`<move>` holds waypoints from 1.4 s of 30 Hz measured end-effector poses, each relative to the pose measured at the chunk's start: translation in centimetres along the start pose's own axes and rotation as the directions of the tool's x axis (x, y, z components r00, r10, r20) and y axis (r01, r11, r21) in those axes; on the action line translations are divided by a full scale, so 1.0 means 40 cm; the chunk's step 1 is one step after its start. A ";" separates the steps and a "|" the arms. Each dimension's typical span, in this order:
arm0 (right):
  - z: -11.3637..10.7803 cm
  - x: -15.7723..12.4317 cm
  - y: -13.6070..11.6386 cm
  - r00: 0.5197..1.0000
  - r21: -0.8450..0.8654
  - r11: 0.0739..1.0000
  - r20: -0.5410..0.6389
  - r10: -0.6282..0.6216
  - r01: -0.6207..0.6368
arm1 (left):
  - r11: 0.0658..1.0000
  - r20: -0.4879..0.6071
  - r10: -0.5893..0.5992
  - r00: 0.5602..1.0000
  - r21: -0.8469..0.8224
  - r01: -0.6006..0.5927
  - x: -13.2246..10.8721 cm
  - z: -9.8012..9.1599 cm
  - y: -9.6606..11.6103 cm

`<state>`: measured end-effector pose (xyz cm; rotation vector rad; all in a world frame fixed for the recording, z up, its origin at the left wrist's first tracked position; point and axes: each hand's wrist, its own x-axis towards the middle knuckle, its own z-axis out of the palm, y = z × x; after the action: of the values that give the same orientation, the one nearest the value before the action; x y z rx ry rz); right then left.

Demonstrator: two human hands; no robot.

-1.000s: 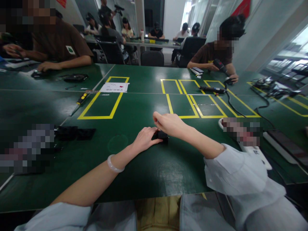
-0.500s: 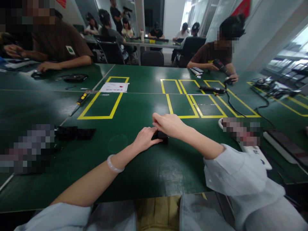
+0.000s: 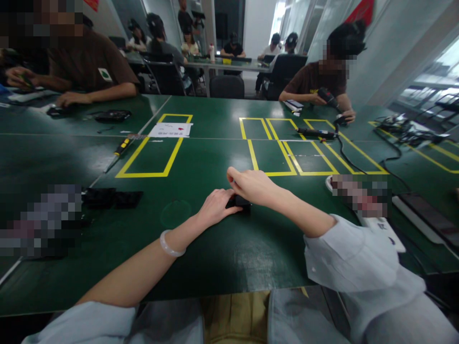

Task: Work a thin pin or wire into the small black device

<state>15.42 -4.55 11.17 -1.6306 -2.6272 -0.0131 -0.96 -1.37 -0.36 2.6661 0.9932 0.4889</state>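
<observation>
A small black box-like object (image 3: 243, 202) rests on the green table, partly covered by my hands. My left hand (image 3: 217, 206) grips it from the left side, with the thumb along its near edge. Right above it, my right hand (image 3: 251, 185) is closed, fingers curled in a pinch with the wrist bent. Whatever those fingers hold, if anything, is hidden from view. To the left lie black flat pieces (image 3: 127, 199), apart from both hands.
A screwdriver (image 3: 121, 149) with a yellow-black handle lies at the left. Yellow tape rectangles (image 3: 167, 169) and a paper label (image 3: 170, 130) mark the green table. A black rod-shaped tool (image 3: 317, 134) with a cable is at the right. Two co-workers sit across the table.
My hands and the black object stay almost where they were. In the background, a standing person has shifted a little to the right.
</observation>
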 end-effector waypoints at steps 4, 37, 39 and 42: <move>-0.002 -0.002 -0.001 1.000 0.025 1.000 -0.015 -0.011 0.011 | 1.000 -0.010 0.007 1.000 0.004 -0.007 0.000 -0.001 0.001; 0.006 0.000 0.006 0.999 0.034 0.999 -0.034 -0.009 0.011 | 0.999 -0.016 0.016 1.000 0.034 -0.016 0.000 0.003 0.000; 0.009 0.002 0.005 1.000 0.014 1.000 -0.019 0.008 -0.008 | 0.999 -0.013 0.016 1.000 0.034 -0.016 0.000 0.003 0.001; 0.010 0.002 0.004 1.000 0.002 1.000 -0.018 0.018 -0.018 | 0.999 -0.012 0.011 1.000 0.034 -0.011 0.001 0.002 0.002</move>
<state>15.52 -4.38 10.77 -1.6456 -2.5981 -0.0241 -0.84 -1.42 -0.40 2.7026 0.9992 0.4953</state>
